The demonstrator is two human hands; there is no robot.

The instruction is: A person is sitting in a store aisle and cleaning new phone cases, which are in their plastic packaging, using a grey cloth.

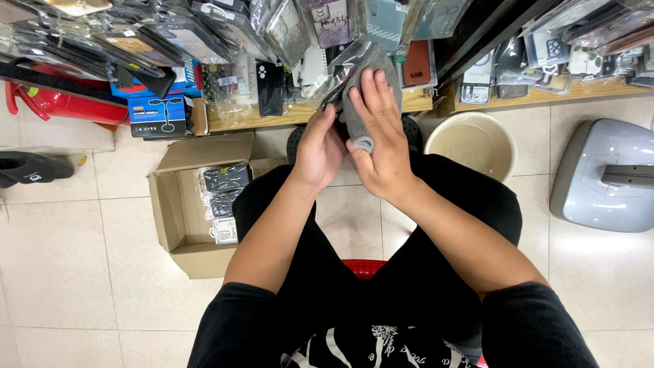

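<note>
My left hand point(318, 148) grips the lower edge of a clear plastic packet point(344, 71) that it holds up in front of me. My right hand point(379, 133) presses a grey cloth point(359, 112) flat against that packet, fingers spread upward. The cloth hangs down between my two hands. I sit on a red stool point(364, 267), my knees apart below my arms.
An open cardboard box point(178, 211) with several packaged phone cases lies on the tiled floor at left. A cream bucket point(471, 142) stands at right, beside a grey plastic stool point(603, 178). Low wooden shelves point(272, 114) packed with packaged cases run along the top. A red extinguisher point(65, 103) lies far left.
</note>
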